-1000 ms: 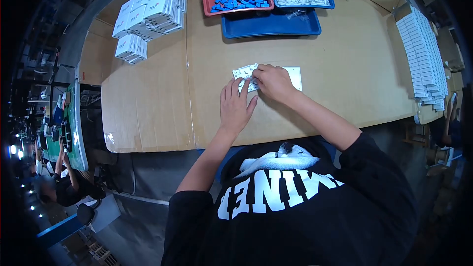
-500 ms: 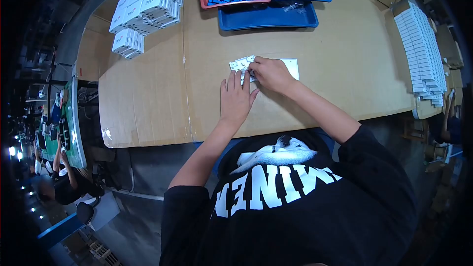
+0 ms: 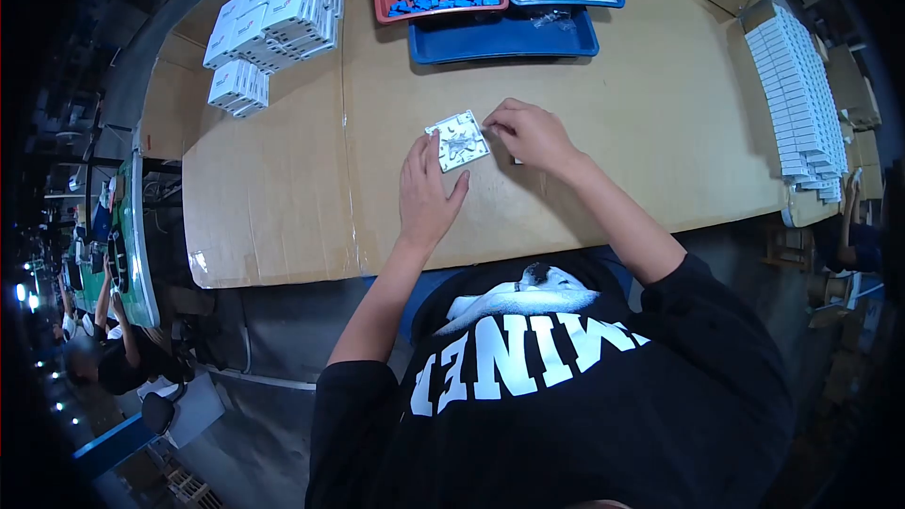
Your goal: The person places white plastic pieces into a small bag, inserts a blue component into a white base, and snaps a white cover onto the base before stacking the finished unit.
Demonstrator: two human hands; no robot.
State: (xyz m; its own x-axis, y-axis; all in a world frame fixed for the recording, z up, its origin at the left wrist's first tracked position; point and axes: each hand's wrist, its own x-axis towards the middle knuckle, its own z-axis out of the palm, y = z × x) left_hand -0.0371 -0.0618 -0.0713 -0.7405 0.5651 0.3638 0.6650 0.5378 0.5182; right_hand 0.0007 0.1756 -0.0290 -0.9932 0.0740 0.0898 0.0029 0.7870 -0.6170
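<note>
A square white plastic housing [image 3: 459, 143] lies on the cardboard-covered table in front of me, slightly turned. Its hollow side faces up, and a greyish, translucent-looking jumble shows in its middle. My left hand [image 3: 429, 190] rests at its left edge, fingers stretched along the rim and thumb apart near the lower edge. Just off the right edge, my right hand [image 3: 534, 139] has thumb and fingertips pinched together; whatever is between them is too small to make out. A small white piece [image 3: 518, 162] peeks out under the right hand, mostly hidden by it.
At the back, a red tray [image 3: 438, 13] holds blue parts, and a blue tray [image 3: 615, 2] holds white sticks. Another blue tray [image 3: 504, 55] sits before them. White boxes [image 3: 273, 19] are stacked back left; white pieces [image 3: 797, 94] line the right edge. Other people work farther off.
My right hand has lifted off the housing and shifted right. My left hand has slid left and down, uncovering more of the housing. The flat white panel seen at right is now mostly out of sight.
</note>
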